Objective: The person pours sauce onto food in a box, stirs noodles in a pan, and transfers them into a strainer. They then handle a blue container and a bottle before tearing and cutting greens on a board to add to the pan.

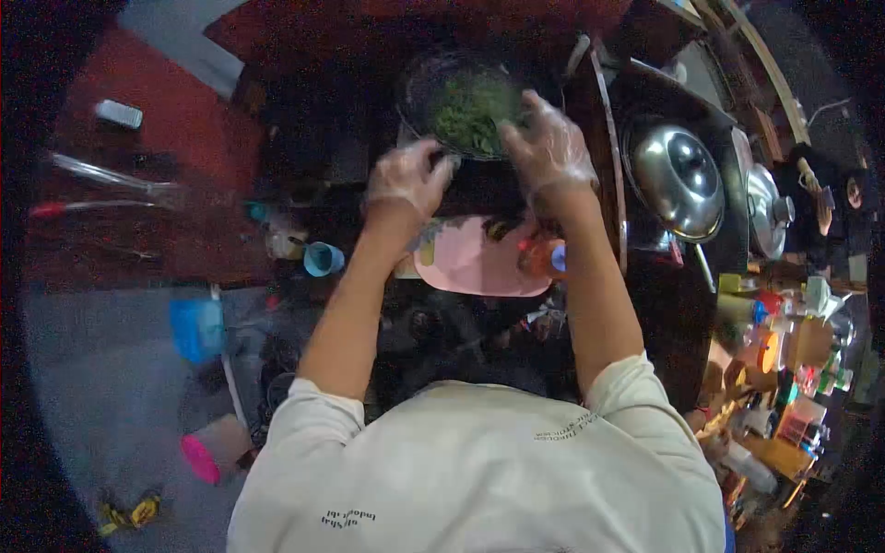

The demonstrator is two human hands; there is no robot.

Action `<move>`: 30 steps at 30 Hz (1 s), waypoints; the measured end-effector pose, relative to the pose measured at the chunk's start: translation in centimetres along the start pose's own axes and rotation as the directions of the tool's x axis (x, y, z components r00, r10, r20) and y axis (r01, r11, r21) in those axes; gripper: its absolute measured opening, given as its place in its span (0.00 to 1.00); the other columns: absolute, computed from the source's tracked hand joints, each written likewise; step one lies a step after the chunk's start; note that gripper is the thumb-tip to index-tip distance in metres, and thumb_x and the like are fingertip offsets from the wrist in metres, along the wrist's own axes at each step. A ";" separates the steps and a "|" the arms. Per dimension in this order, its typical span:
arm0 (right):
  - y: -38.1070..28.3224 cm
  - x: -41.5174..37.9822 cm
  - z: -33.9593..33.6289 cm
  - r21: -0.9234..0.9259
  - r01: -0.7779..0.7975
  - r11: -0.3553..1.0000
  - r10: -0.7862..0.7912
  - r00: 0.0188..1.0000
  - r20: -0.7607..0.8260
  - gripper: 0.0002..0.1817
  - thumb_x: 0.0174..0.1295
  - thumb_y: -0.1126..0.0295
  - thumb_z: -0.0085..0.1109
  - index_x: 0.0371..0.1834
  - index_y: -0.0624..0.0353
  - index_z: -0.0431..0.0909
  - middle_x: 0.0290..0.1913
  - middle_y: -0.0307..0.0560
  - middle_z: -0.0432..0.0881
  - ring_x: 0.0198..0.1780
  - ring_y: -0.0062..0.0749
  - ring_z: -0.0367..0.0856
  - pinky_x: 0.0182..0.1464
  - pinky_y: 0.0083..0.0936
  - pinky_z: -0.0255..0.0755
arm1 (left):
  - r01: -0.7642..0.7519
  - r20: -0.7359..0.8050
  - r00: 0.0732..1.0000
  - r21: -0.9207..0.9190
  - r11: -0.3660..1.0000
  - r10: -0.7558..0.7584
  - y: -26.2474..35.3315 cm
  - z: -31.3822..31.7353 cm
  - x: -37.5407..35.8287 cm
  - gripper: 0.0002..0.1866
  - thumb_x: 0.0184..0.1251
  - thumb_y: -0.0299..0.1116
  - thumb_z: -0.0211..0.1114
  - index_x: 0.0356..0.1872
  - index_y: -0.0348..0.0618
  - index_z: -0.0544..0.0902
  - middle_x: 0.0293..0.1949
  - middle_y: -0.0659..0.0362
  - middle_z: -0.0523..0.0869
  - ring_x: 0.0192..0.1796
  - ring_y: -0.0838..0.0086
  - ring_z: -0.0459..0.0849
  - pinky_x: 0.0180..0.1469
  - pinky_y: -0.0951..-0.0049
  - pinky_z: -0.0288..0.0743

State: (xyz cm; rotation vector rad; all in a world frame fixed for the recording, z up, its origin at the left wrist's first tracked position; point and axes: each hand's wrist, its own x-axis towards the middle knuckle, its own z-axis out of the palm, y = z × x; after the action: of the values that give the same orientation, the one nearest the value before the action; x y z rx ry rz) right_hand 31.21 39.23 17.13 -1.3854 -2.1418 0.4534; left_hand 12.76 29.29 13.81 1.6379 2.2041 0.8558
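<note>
A dark-rimmed round bowl or basket (407,89) full of chopped green leaves (470,111) stands ahead of me. Thin clear plastic gloves cover both of my hands. At the near left of the bowl is my left hand (406,173), its fingers bent with a gap between thumb and forefinger. My right hand (553,147) reaches over the bowl's right edge, thumb and fingers spread, and nothing shows in its grasp. Between my forearms lies a pink cutting board (479,263) with small dark bits at its top edge. An orange-red container (536,258) sits at its right end.
A blue cup (323,259) stands left of my left forearm. To the right are a shiny domed lid (678,180) and another metal lid (767,210). Tongs (111,175) lie at left. Shelves with colourful containers (770,350) fill the lower right.
</note>
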 end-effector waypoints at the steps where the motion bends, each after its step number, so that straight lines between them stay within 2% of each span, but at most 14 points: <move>1: -0.3 -1.4 -1.0 0.088 0.002 0.996 -0.011 0.995 0.094 0.27 0.60 0.57 0.64 0.60 0.60 0.77 0.50 0.61 0.83 0.50 0.54 0.84 0.51 0.40 0.77 | 0.041 0.075 0.996 0.088 0.995 -0.048 -0.6 -0.6 -2.1 0.21 0.62 0.49 0.65 0.48 0.45 0.85 0.42 0.44 0.86 0.47 0.49 0.85 0.52 0.54 0.78; 2: 0.2 -3.1 -0.7 0.051 0.089 0.995 -0.091 0.995 0.050 0.26 0.61 0.57 0.63 0.60 0.60 0.77 0.47 0.61 0.84 0.48 0.52 0.85 0.51 0.39 0.77 | 0.071 0.149 0.984 0.176 0.982 -0.098 -1.2 -1.2 -4.3 0.20 0.63 0.49 0.64 0.48 0.46 0.85 0.41 0.43 0.86 0.47 0.49 0.85 0.51 0.53 0.78; 3: 1.0 -5.0 -0.5 0.081 0.054 0.995 -0.061 0.994 0.086 0.24 0.62 0.55 0.61 0.56 0.59 0.78 0.45 0.61 0.84 0.47 0.56 0.83 0.52 0.44 0.76 | 0.068 0.195 0.975 0.177 0.982 -0.103 -3.1 -0.8 -6.6 0.20 0.64 0.49 0.63 0.48 0.46 0.85 0.41 0.43 0.86 0.47 0.49 0.85 0.51 0.53 0.78; 4: 0.8 -6.8 -2.0 0.179 0.041 0.983 -0.061 0.992 0.107 0.21 0.63 0.55 0.60 0.51 0.59 0.82 0.45 0.58 0.85 0.47 0.53 0.84 0.52 0.42 0.76 | 0.057 0.246 0.964 0.175 0.983 -0.099 -4.7 -0.8 -8.7 0.19 0.65 0.49 0.62 0.48 0.47 0.85 0.41 0.44 0.86 0.47 0.48 0.84 0.51 0.52 0.78; 6: 1.6 -9.1 -4.5 0.140 0.038 0.989 -0.050 0.996 0.080 0.19 0.62 0.55 0.61 0.45 0.59 0.85 0.41 0.56 0.86 0.45 0.51 0.85 0.51 0.40 0.76 | 0.023 0.424 0.900 0.193 0.981 -0.105 -5.8 -3.1 -12.5 0.18 0.65 0.47 0.62 0.47 0.47 0.85 0.42 0.44 0.85 0.47 0.48 0.84 0.50 0.51 0.78; 8: 3.0 -10.4 -8.3 0.268 -0.122 0.956 0.097 0.990 0.107 0.17 0.61 0.55 0.62 0.41 0.57 0.86 0.38 0.54 0.87 0.42 0.48 0.86 0.50 0.40 0.77 | -0.031 0.500 0.863 0.200 0.979 -0.075 -8.5 -3.9 -16.5 0.17 0.64 0.47 0.63 0.45 0.45 0.85 0.42 0.43 0.85 0.46 0.47 0.84 0.49 0.49 0.77; 10: 8.3 -8.4 -10.8 -0.095 -0.074 0.993 0.060 0.989 -0.138 0.17 0.62 0.54 0.60 0.38 0.56 0.87 0.37 0.53 0.87 0.40 0.48 0.86 0.49 0.42 0.77 | -0.100 0.513 0.858 0.229 0.968 -0.033 -10.9 -4.5 -20.0 0.18 0.62 0.46 0.64 0.46 0.44 0.85 0.40 0.42 0.86 0.44 0.46 0.84 0.49 0.50 0.77; 12: 13.2 -5.1 -14.7 -0.322 -0.257 0.911 0.221 0.965 -0.145 0.19 0.61 0.52 0.58 0.39 0.57 0.87 0.40 0.56 0.87 0.42 0.49 0.86 0.49 0.43 0.77 | -0.073 0.582 0.799 0.344 0.936 -0.151 -11.9 -5.2 -23.0 0.20 0.62 0.45 0.65 0.49 0.43 0.83 0.41 0.42 0.86 0.46 0.48 0.85 0.51 0.52 0.77; 14: 21.5 -2.2 -16.3 -0.480 -0.349 0.805 0.306 0.937 -0.168 0.27 0.60 0.49 0.60 0.55 0.57 0.80 0.54 0.57 0.82 0.54 0.49 0.81 0.55 0.38 0.75 | -0.062 0.691 0.650 0.463 0.884 -0.316 -11.2 -5.4 -24.0 0.20 0.62 0.45 0.64 0.51 0.44 0.83 0.45 0.42 0.86 0.49 0.49 0.84 0.53 0.52 0.77; 17: 28.5 2.7 -17.4 -0.542 -0.445 0.713 0.449 0.883 -0.134 0.26 0.57 0.49 0.61 0.51 0.59 0.82 0.52 0.60 0.82 0.55 0.53 0.81 0.56 0.41 0.75 | -0.072 0.691 0.659 0.450 0.890 -0.296 -12.3 -4.9 -26.6 0.19 0.63 0.45 0.64 0.50 0.45 0.83 0.47 0.43 0.85 0.51 0.50 0.84 0.54 0.53 0.77; 19: 30.5 3.9 -17.1 -0.581 -0.426 0.693 0.520 0.854 -0.006 0.25 0.55 0.52 0.62 0.46 0.63 0.84 0.50 0.63 0.82 0.54 0.55 0.81 0.56 0.42 0.75 | -0.063 0.671 0.680 0.456 0.888 -0.297 -11.6 -4.6 -26.9 0.20 0.63 0.45 0.64 0.51 0.46 0.83 0.47 0.43 0.85 0.51 0.50 0.84 0.54 0.53 0.77; 23: 33.5 5.7 -15.3 -0.464 -0.484 0.742 0.496 0.862 -0.105 0.24 0.51 0.53 0.63 0.39 0.67 0.85 0.45 0.67 0.83 0.50 0.57 0.83 0.54 0.44 0.76 | 0.015 0.656 0.677 0.439 0.898 -0.333 -13.0 -2.8 -28.6 0.20 0.63 0.46 0.64 0.51 0.46 0.83 0.48 0.45 0.85 0.51 0.49 0.83 0.55 0.53 0.76; 28: 33.3 5.7 -16.1 -0.439 -0.400 0.805 0.424 0.904 -0.047 0.27 0.53 0.48 0.66 0.41 0.63 0.86 0.47 0.63 0.84 0.51 0.50 0.85 0.54 0.41 0.77 | 0.079 0.678 0.634 0.421 0.904 -0.371 -10.0 -3.0 -28.1 0.20 0.64 0.47 0.63 0.51 0.46 0.84 0.50 0.43 0.84 0.53 0.48 0.82 0.56 0.52 0.76; 30: 28.3 6.9 -19.1 -0.485 -0.471 0.737 0.575 0.814 0.083 0.30 0.54 0.44 0.68 0.46 0.63 0.85 0.49 0.59 0.85 0.52 0.41 0.86 0.56 0.39 0.76 | 0.145 0.667 0.606 0.445 0.884 -0.435 -11.7 -2.1 -28.5 0.22 0.64 0.51 0.64 0.52 0.48 0.84 0.50 0.45 0.85 0.55 0.51 0.82 0.59 0.53 0.75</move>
State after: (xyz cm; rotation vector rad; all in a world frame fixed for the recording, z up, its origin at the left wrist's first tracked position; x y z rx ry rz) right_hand 61.08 56.98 18.60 -2.3412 -2.0774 0.3488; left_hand 11.91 -0.22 4.71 1.3173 1.9358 -0.3297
